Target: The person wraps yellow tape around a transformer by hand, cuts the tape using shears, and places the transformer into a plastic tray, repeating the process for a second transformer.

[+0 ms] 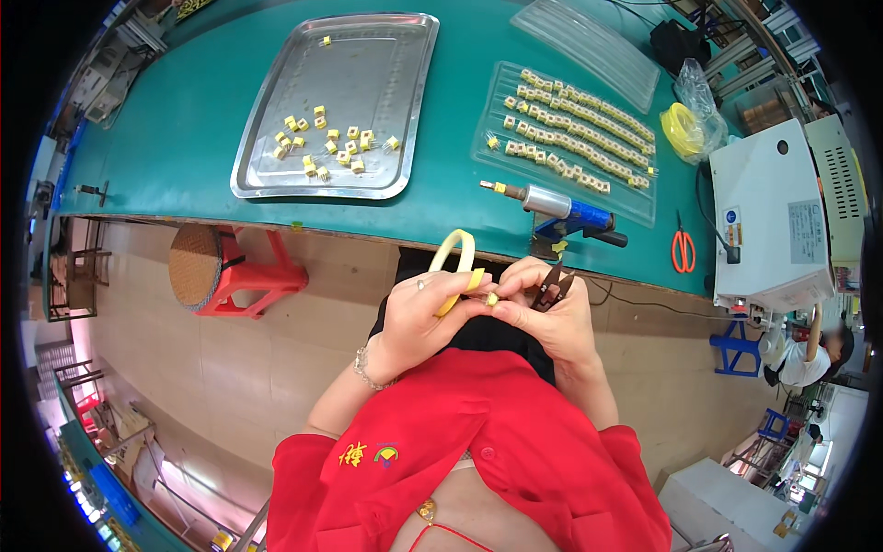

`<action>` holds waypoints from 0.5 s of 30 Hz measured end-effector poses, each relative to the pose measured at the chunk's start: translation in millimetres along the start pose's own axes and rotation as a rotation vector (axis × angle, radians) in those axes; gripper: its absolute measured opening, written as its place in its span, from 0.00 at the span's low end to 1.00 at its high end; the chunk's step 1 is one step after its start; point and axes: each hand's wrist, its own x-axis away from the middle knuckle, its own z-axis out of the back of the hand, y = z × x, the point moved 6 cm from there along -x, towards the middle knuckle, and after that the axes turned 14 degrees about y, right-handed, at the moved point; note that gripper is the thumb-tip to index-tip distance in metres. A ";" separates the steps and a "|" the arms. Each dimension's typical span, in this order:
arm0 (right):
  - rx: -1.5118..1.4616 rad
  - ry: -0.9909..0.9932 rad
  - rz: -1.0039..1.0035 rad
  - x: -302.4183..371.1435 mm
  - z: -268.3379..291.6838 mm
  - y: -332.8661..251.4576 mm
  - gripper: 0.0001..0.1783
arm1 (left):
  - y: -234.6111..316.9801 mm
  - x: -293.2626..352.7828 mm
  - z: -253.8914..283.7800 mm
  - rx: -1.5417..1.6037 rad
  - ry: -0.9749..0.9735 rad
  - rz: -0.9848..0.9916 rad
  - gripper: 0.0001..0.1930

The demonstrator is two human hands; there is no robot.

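Note:
My left hand (416, 315) is closed, with a roll of yellow tape (467, 247) hooked over its fingers. At its fingertips is a small yellow transformer-like part (492, 299), partly hidden by fingers. My right hand (559, 320) is closed around dark-handled snips (552, 291), while its thumb and index finger reach the same small part. Both hands meet in front of my body, just off the table edge. Beyond them, a tool with a metal barrel and blue body (589, 215) is fixed at the edge, with a small yellow piece (499, 188) on its tip.
A metal tray (368, 191) carries several loose yellow parts. To the right, a clear plastic tray (486, 124) holds rows of them, with another clear tray (589, 46) behind. Orange-handled scissors (682, 250) lie beside a white machine (768, 212). A red stool (253, 276) stands at left.

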 end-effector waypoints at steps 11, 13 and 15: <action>-0.017 0.049 -0.007 0.7 1.7 2.7 0.08 | -19.2 13.7 -2.6 0.317 0.105 0.431 0.17; -0.034 0.048 -0.012 1.2 2.8 5.7 0.08 | -19.0 13.5 -3.7 0.341 0.111 0.437 0.17; -0.052 0.046 -0.016 1.8 3.1 9.1 0.08 | -18.7 13.8 -4.7 0.326 0.116 0.408 0.17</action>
